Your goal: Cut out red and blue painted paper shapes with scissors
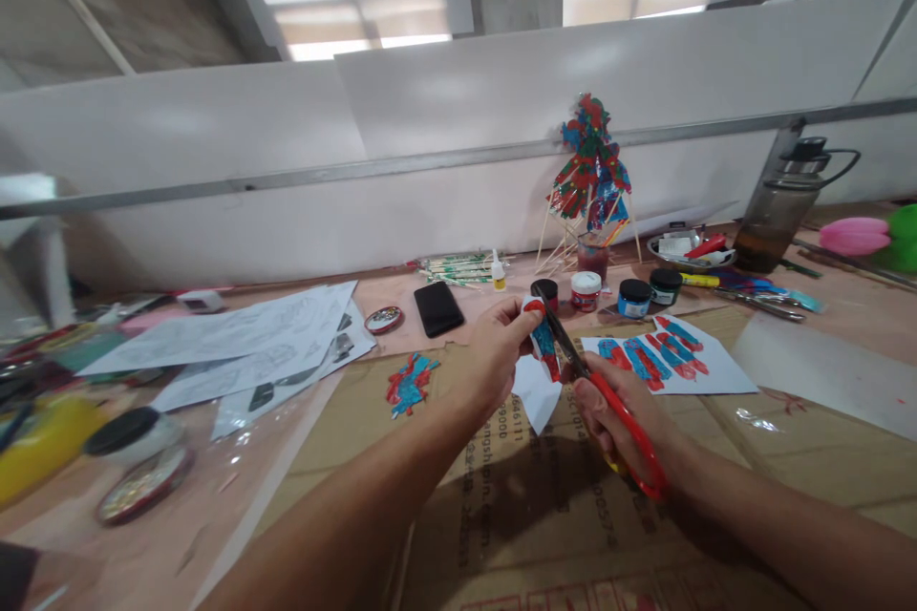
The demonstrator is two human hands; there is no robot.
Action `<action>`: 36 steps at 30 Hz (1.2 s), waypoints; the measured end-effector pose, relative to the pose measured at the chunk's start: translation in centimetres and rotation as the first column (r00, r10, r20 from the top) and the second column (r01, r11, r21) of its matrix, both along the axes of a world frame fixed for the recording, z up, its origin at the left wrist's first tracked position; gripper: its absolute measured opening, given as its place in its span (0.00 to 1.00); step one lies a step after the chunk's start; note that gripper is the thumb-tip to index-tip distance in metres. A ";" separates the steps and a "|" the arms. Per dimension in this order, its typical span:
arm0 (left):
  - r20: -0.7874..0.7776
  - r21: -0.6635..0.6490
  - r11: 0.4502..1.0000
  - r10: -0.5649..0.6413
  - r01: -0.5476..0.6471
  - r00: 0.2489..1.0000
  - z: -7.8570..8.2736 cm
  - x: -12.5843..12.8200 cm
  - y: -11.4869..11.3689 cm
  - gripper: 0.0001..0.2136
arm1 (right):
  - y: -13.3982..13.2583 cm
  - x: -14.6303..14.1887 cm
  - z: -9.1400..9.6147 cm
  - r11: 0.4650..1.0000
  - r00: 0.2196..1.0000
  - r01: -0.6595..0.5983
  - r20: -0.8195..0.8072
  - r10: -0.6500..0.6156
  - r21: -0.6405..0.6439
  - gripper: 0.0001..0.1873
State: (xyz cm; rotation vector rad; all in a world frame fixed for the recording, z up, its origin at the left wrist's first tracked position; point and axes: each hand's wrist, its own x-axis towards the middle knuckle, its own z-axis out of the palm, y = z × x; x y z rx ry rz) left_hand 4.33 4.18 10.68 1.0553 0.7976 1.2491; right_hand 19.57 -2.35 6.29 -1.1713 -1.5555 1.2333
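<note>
My left hand (500, 348) pinches a small piece of white paper (544, 350) painted blue and red. Red-handled scissors (622, 434) are gripped in my right hand (620, 396), their dark blades lying against that piece's right edge. Below my hands a white paper scrap (536, 393) rests over the cardboard (501, 516). Right of the scissors lies a white sheet (716, 372) with several blue and red painted shapes. A cut-out blue and red shape (412, 384) sits on the cardboard, left of my left hand.
Paint jars (634, 299) stand behind my hands, near a phone (438, 308) and a small glue bottle (498, 272). Painted figures on sticks (588, 158) rise from a cup. A water bottle (780, 200) stands at right. Printed sheets (244, 344) and a lidded jar (133, 436) are at left.
</note>
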 end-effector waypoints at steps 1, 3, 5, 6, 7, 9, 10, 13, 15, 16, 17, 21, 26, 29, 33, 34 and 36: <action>-0.002 -0.002 1.000 0.001 -0.001 1.000 0.0 0.0 -0.1 0.10 | 0.0 0.0 0.1 1.000 1.000 -0.002 0.017 0.002 0.008 0.24; -0.003 -0.006 1.000 -0.007 0.007 1.000 0.0 0.1 -0.2 0.11 | 0.1 0.1 0.2 1.000 0.999 -0.013 0.034 0.013 0.008 0.24; 0.000 -0.009 1.000 -0.018 0.018 1.000 0.0 0.2 -0.3 0.11 | 0.1 0.2 0.1 1.000 0.999 -0.024 0.026 0.024 -0.007 0.23; 0.003 -0.010 1.000 -0.019 0.019 1.000 0.1 0.2 -0.3 0.11 | 0.1 0.2 0.0 1.000 1.000 -0.023 0.016 0.023 -0.011 0.23; 0.005 -0.011 1.000 -0.018 0.018 1.000 0.1 0.2 -0.4 0.11 | 0.1 0.2 0.0 1.000 1.000 -0.018 0.005 0.018 -0.009 0.23; 0.001 -0.013 1.000 -0.013 0.013 1.000 0.2 0.2 -0.5 0.11 | 0.1 0.2 -0.2 1.000 1.000 -0.010 -0.012 0.010 0.004 0.23; -0.002 -0.015 1.000 -0.015 0.015 1.000 0.2 0.2 -0.5 0.11 | 0.0 0.2 -0.2 1.000 1.000 -0.007 -0.020 0.007 0.007 0.23; -0.003 -0.017 1.000 -0.025 0.025 1.000 0.2 0.3 -0.6 0.10 | 0.0 0.1 -0.2 1.000 0.999 0.007 -0.036 -0.007 -0.017 0.23; 0.005 -0.015 1.000 -0.022 0.022 1.000 0.3 0.3 -0.6 0.10 | 0.0 0.0 -0.1 0.999 0.999 0.028 -0.034 -0.029 -0.033 0.24; 0.006 -0.014 1.000 -0.019 0.020 1.000 0.3 0.3 -0.6 0.10 | 0.0 0.0 0.0 0.999 0.999 0.033 -0.032 -0.034 -0.035 0.24; 0.005 -0.014 1.000 -0.018 0.018 1.000 0.3 0.3 -0.6 0.10 | 0.0 0.0 0.0 0.999 0.999 0.033 -0.032 -0.034 -0.033 0.24; 0.002 -0.015 1.000 -0.019 0.019 1.000 0.3 0.3 -0.6 0.10 | -0.1 0.0 0.1 0.999 0.998 0.015 -0.053 -0.016 -0.036 0.24; 0.010 -0.011 1.000 -0.021 0.021 1.000 0.2 0.3 -0.5 0.10 | -0.1 0.1 0.0 0.999 0.999 0.008 -0.053 -0.010 -0.031 0.23; 0.010 -0.028 0.999 -0.035 0.036 0.999 0.1 0.3 -0.5 0.11 | -0.1 0.1 0.0 1.000 0.999 0.012 -0.048 -0.012 -0.014 0.23; 0.001 -0.026 0.999 -0.026 0.026 1.000 0.2 0.3 -0.5 0.12 | 0.0 0.0 0.1 1.000 1.000 0.012 -0.010 -0.012 0.009 0.24; 0.002 -0.023 0.999 -0.022 0.022 1.000 0.3 0.3 -0.4 0.12 | 0.0 0.0 0.1 1.000 1.000 0.010 -0.007 -0.010 0.007 0.24; 0.007 -0.017 1.000 -0.018 0.018 1.000 0.3 0.3 -0.4 0.11 | 0.0 0.1 -0.2 1.000 1.000 0.008 -0.012 -0.008 -0.006 0.22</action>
